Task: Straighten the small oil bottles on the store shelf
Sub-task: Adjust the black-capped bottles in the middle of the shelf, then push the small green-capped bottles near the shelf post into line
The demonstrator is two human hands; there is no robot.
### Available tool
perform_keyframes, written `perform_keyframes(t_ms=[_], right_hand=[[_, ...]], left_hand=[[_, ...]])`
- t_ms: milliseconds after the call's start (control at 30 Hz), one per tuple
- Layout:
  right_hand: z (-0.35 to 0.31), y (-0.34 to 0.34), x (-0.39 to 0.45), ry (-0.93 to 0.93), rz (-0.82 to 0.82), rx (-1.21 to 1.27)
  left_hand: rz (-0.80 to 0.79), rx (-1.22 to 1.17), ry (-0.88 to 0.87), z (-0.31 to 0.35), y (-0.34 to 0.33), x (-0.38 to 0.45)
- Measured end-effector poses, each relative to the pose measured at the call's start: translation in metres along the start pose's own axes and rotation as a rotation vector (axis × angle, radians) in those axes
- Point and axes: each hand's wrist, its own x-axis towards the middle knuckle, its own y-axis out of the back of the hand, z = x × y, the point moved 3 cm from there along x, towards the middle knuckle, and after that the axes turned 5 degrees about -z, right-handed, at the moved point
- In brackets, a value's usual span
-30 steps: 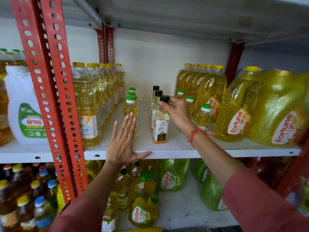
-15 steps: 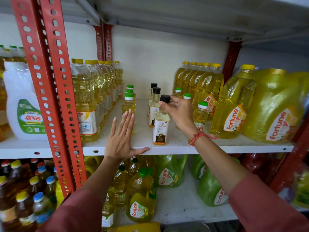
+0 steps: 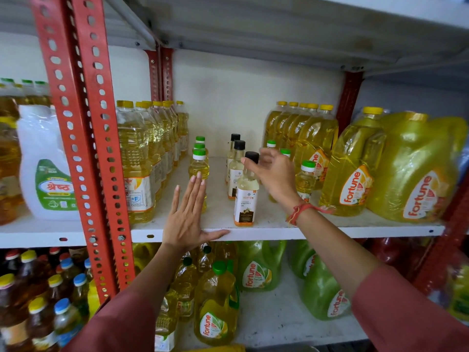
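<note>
Three small coconut oil bottles with black caps stand in a row on the white shelf. The front one is upright near the shelf's front edge. My right hand reaches in from the right, its fingertips around that bottle's black cap. My left hand lies flat and open on the shelf, thumb along the front edge, just in front of a row of small green-capped oil bottles. More small green-capped bottles stand right of my right hand, partly hidden by it.
Tall yellow-capped oil bottles line the left, and large oil jugs crowd the right. A red perforated upright stands at the left. The shelf below holds green and yellow jugs.
My right hand stays on the front bottle's cap, with fingers a little looser. The left hand stays flat on the shelf. The camera has shifted slightly.
</note>
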Motion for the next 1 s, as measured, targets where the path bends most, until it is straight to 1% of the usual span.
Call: perform_keyframes(t_ms=[100,167,233,333,400,467,567,667,767,933,1000], right_hand=[[-0.022,0.004,0.0,0.125,0.138,-0.041],[-0.042,-0.001,0.0,0.236,0.183,-0.036],[-0.062,-0.015,-0.002,0.322,0.172,-0.049],[-0.081,-0.049,-0.003,0.391,0.063,-0.131],[-0.082,-0.074,0.0,0.345,-0.044,-0.227],[-0.077,-0.093,0.005,0.267,-0.112,-0.305],[-0.07,-0.107,0.012,0.177,-0.133,-0.369],[-0.066,-0.113,0.019,0.141,-0.13,-0.41],[-0.064,-0.113,0.024,0.109,-0.137,-0.385],[-0.061,-0.113,0.031,0.028,-0.231,-0.264],[-0.062,-0.113,0.031,0.009,-0.219,-0.222]], left_hand=[[0.028,0.003,0.046,-0.016,0.002,-0.006],[0.045,0.029,0.099,-0.037,0.006,-0.012],[0.059,0.077,0.109,-0.06,0.011,-0.016],[0.102,0.125,0.046,-0.072,0.011,-0.018],[0.156,0.13,0.032,-0.072,0.007,-0.019],[0.211,0.138,0.022,-0.073,0.002,-0.022],[0.295,0.131,-0.017,-0.075,-0.002,-0.023],[0.341,0.135,-0.054,-0.075,-0.004,-0.023],[0.359,0.153,-0.063,-0.076,-0.003,-0.023],[0.378,0.159,-0.069,-0.076,-0.003,-0.024],[0.384,0.157,-0.072,-0.076,-0.002,-0.023]])
